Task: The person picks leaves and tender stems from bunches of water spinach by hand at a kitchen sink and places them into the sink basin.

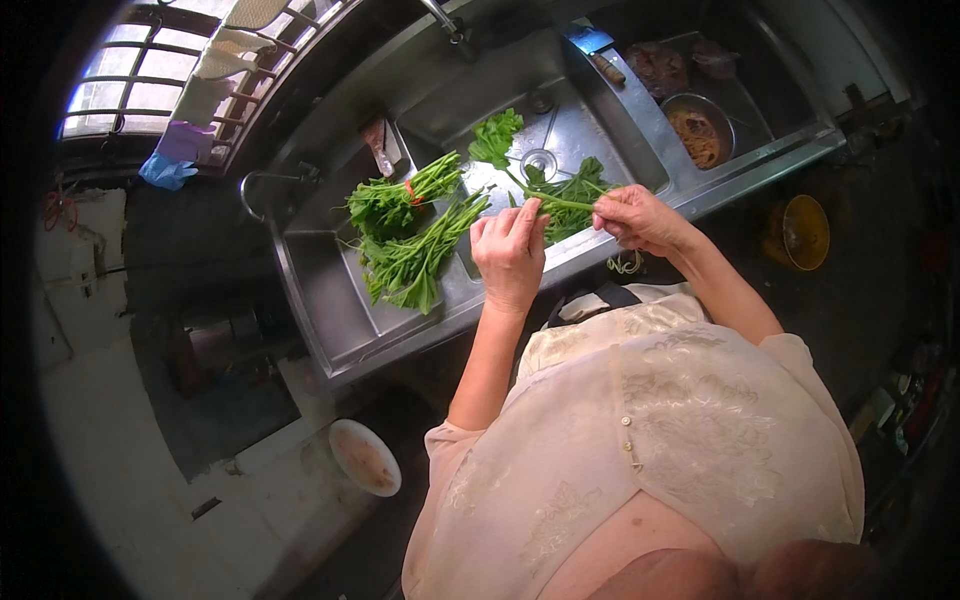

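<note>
Between my hands a leafy green stalk [564, 203] is stretched over the front of the sink basin, its broad leaf [496, 137] pointing away from me. My left hand [510, 247] pinches it with thumb and fingers near the middle. At the other end, the fingertips of my right hand [639, 217] grip it. Thin pale-green curled strands [625, 261] hang just below my right hand. Under the stalk, more greens [577, 187] lie in the basin. Left of my hands are a bunch of greens tied with a red band [414, 193] and a loose pile of stalks [424, 259].
A cleaver [596, 56] rests on the divider between basins. The right basin holds a metal bowl [731, 139] with food and bagged, reddish lumps [656, 67]. A knife-like tool [379, 146] lies behind the bunch. Faucets [450, 26] rise at the back; a yellow bowl [806, 232] stands low right.
</note>
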A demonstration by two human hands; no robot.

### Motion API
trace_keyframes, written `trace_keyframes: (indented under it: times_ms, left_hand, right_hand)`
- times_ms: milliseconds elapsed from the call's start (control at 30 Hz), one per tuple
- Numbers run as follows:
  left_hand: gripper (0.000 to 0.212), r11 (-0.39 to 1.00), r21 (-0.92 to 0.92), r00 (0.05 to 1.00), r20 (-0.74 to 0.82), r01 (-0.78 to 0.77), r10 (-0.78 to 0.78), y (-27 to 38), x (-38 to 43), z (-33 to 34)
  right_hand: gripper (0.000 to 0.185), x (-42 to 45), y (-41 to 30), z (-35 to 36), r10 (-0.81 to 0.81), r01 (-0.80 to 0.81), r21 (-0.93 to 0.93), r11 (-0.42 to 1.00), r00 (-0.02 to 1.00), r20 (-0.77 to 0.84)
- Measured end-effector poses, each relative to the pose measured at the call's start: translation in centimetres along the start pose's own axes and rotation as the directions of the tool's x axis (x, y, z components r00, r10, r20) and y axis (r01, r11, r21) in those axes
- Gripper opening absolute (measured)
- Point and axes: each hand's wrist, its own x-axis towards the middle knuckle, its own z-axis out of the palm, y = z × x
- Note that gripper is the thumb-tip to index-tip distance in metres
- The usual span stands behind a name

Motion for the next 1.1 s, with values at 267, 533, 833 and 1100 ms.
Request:
trace_keyframes:
  times_ms: [267,533,833,1100]
  left_hand:
    - [0.018,0.982,-0.166,0.995,-0.052,-0.091,0.083,-0.4,0.0,1.2]
    - [0.015,0.709,-0.627,0.946,0.237,0.324,-0.223,0.5,-1.4,3.4]
    - [0.004,0.162,-0.929,0.783,0.176,0.332,-0.596,-4.2,-1.7,2.8]
    - [0.009,0.380,-0.837,0.727,0.032,0.394,-0.685,-7.7,-3.1,0.5]
  right_hand:
    - [0.026,0.4,0.7,0.6,-0.007,0.007,-0.001,1.000,1.000,0.012]
    - [0.031,1.6,2.2,1.4,-0.114,0.093,0.235,0.967,0.990,0.080]
    - [0.014,1.9,2.2,-0.7,0.020,0.006,0.141,0.990,0.984,-0.177]
    - [0.017,-0.8,0.8,-8.1,-0.292,0.524,0.318,0.790,0.778,-0.556]
